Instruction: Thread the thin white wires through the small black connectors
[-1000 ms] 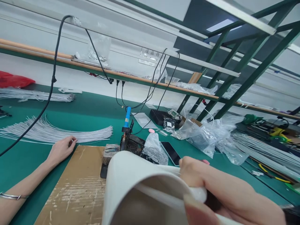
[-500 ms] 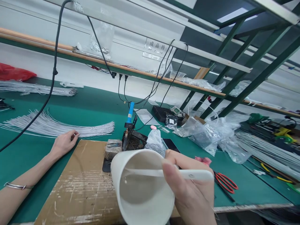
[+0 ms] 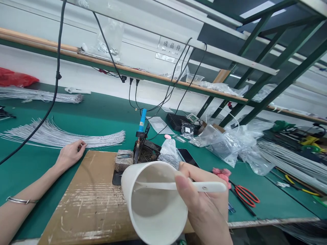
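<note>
My right hand (image 3: 205,212) grips a white cup (image 3: 160,217) tilted so its mouth faces me. A white spoon (image 3: 157,185) crosses the cup's mouth, its handle pinned under my thumb and its tip inside. What the cup contains cannot be made out. My left hand (image 3: 70,155) rests on the green table with fingers curled, holding nothing visible. Its fingertips lie at the near edge of a fanned bundle of thin white wires (image 3: 97,139). Below the cup lies a cardboard sheet (image 3: 87,200).
Behind the cup stand a blue-handled soldering iron (image 3: 142,120), a small fan (image 3: 146,153) and a grey block (image 3: 123,161). To the right lie a phone (image 3: 189,157), a pink cloth (image 3: 222,174), red-handled scissors (image 3: 247,196) and clear plastic bags (image 3: 230,146). A black cable (image 3: 58,68) hangs at left.
The right hand and spoon handle have shifted slightly left, showing more of the pink cloth. The cup stays tilted in my grip. My left hand has barely moved.
</note>
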`<state>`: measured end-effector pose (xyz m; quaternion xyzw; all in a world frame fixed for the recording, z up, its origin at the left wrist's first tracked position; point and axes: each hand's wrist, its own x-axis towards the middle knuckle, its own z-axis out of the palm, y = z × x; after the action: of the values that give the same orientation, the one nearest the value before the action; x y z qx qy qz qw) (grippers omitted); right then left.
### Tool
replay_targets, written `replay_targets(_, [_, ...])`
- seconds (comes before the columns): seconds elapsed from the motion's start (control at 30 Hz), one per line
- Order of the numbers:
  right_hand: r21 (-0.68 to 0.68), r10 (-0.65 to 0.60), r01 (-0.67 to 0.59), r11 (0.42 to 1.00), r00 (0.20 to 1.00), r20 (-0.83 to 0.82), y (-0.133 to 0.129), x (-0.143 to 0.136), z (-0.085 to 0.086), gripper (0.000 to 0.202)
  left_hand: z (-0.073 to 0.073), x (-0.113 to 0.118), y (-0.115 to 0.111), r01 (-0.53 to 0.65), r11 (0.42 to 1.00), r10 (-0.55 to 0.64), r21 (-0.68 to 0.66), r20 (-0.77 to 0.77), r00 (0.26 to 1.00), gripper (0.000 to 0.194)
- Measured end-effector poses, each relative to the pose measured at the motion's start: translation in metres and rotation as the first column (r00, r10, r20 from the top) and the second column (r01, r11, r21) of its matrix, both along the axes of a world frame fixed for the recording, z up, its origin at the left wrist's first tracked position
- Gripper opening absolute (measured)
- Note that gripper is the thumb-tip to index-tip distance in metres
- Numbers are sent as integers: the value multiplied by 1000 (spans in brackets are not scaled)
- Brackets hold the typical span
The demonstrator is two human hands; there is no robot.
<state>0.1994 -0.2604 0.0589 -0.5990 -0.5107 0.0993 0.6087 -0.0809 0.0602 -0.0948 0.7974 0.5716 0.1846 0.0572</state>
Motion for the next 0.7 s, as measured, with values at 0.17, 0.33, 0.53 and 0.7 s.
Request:
replay_targets(0.17, [57,-30,27,998,998,63,-2,-1,0,60,4,0,-4,15,1000,-15,-5,-9,1000,35])
replay_targets(0.33, [61,-35,28,998,994,107,-5,2,0,60,9,2,-8,16,1000,-16,-11,-16,1000,34])
replay_targets(0.53, [71,-3,-9,997,988,156,-7,4,-1,59,11,3,-8,20,1000,-20,-6,-25,999,34])
replay_targets(0.7, [77,-4,-4,997,995,98,-10,-1,-2,59,12,2,-7,19,1000,-19,-11,-39,999,34])
